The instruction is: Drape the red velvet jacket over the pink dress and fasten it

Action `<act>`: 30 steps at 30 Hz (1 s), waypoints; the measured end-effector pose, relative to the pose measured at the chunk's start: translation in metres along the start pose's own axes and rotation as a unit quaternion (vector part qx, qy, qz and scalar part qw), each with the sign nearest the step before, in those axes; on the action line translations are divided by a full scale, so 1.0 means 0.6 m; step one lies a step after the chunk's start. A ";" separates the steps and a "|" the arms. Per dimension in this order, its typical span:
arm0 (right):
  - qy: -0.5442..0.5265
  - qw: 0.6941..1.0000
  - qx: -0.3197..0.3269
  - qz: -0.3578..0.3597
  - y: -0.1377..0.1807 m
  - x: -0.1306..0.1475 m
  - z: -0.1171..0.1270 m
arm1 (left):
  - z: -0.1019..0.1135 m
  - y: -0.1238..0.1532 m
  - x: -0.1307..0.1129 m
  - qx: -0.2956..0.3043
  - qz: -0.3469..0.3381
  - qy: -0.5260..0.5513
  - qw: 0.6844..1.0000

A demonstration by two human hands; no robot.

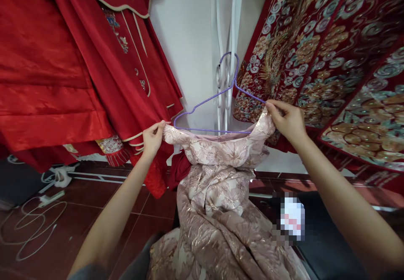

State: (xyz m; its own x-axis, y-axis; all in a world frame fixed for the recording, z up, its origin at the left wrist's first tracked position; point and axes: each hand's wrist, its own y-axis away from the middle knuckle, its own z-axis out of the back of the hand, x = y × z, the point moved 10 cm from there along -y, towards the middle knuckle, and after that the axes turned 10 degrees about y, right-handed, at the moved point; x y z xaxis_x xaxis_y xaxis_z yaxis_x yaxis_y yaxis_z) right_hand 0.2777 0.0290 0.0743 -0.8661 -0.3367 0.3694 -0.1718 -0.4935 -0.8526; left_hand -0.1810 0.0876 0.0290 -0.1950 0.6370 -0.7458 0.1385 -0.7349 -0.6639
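A pale pink and gold floral brocade dress [217, 187] is spread between my hands, its skirt falling toward me. My left hand [153, 139] pinches the shoulder at the left end of the neckline. At the other end, my right hand [287, 120] grips the opposite shoulder, beside the arm of a purple hanger [210, 98]. The hanger's lower bar runs along the dress's open neckline, and its right arm meets the fabric by my right fingers. Its hook lies against white upright rails [220, 27]. Whether my right fingers also touch the hanger is hidden.
Red garments [126, 61] hang at the left. Heavily embroidered red garments [315, 52] hang at the right. A white cable [41, 229] and a power strip [52, 198] lie on the dark red tiled floor [142, 225]. A black surface [325, 229] lies at lower right.
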 end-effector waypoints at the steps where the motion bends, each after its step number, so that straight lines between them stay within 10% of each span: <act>1: -0.002 1.000 -0.001 0.000 0.000 0.000 0.000 | -0.002 -0.003 0.000 -0.002 0.002 0.003 1.000; 13: 0.023 1.000 -0.002 -0.006 0.004 -0.001 -0.004 | -0.133 -0.124 -0.161 0.080 -0.116 -0.008 0.990; 20: 0.023 0.999 0.016 -0.032 0.003 -0.007 -0.010 | -0.089 -0.067 -0.114 0.158 -0.088 -0.178 0.967; 30: 0.002 0.999 0.024 -0.043 0.000 -0.010 -0.013 | -0.085 -0.056 -0.068 0.154 -0.046 -0.096 0.982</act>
State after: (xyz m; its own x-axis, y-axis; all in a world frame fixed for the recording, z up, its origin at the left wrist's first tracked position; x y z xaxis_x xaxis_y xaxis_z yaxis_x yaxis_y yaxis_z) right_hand 0.2794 0.0370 0.0691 -0.8512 -0.2870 0.4394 -0.2241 -0.5583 -0.7988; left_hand -0.1281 0.0979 0.0789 -0.3773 0.6699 -0.6395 -0.1822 -0.7307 -0.6579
